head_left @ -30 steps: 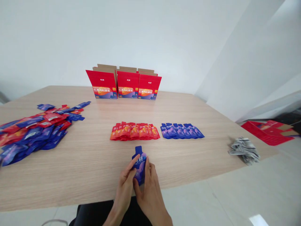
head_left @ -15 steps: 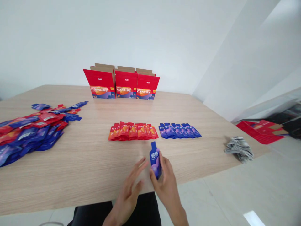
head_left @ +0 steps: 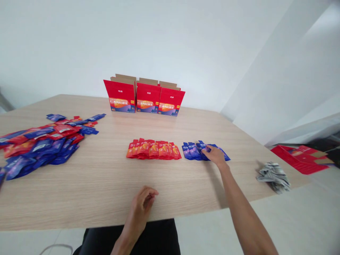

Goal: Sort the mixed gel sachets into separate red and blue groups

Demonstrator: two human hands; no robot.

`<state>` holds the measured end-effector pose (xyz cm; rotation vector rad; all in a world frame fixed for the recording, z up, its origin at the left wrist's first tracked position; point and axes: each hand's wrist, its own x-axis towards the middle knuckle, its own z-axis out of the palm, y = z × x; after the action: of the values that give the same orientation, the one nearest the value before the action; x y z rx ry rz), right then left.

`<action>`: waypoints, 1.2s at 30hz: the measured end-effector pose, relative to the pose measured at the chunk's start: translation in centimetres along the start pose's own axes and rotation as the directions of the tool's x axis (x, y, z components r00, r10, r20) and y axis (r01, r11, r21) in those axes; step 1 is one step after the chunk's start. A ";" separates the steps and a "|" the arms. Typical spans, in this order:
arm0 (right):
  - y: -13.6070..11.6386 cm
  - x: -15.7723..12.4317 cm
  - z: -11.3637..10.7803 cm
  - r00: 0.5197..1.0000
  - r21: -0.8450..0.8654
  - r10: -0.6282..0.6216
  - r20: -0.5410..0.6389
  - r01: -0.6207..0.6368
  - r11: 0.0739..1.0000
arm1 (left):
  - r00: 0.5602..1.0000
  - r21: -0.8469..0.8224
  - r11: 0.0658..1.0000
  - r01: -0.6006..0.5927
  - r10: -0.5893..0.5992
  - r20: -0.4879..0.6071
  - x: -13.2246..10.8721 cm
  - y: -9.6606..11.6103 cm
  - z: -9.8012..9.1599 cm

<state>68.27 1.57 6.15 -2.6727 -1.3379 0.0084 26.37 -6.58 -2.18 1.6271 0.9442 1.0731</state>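
Note:
My right hand (head_left: 214, 155) reaches out over a row of several blue pouches (head_left: 193, 151) in the middle of the wooden table (head_left: 106, 177). Its fingers pinch a blue pouch (head_left: 204, 147) lying among that row. Left of the blue row lies a row of several red-orange pouches (head_left: 153, 149). My left hand (head_left: 142, 205) rests at the table's near edge, fingers loosely curled, with nothing in it.
A large loose heap of red and blue pouches (head_left: 39, 141) covers the left of the table. Three open red cartons (head_left: 145, 96) stand at the back. A crumpled striped cloth (head_left: 275, 174) lies at the right edge. A flattened red carton (head_left: 302, 157) lies beyond it.
My right hand carried the blue pouch from in front of me forward and right to the blue row. My left hand let go of it and drew back to the near edge.

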 end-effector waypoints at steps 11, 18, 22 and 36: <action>-1.2 0.5 1.1 0.996 -0.082 0.029 0.083 -0.022 0.996 | 0.998 0.079 0.996 -0.047 0.044 0.036 0.0 0.2 0.3; -1.6 0.2 1.2 0.994 -0.101 0.038 0.106 -0.027 0.995 | 0.997 0.098 0.992 -0.073 0.070 0.034 -0.1 0.2 0.3; -1.6 -0.3 0.8 0.996 -0.094 0.040 0.075 -0.033 0.995 | 0.998 0.084 0.994 -0.066 0.065 0.013 -0.1 0.3 0.5; -0.6 -7.3 5.4 0.743 0.241 -0.281 -0.607 0.509 0.827 | 0.704 0.521 0.691 0.501 0.025 -0.710 1.7 1.8 -27.3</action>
<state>63.04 -3.19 0.46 -1.7967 -1.4780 -0.4592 1.43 2.31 4.72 1.5676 2.2414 1.2020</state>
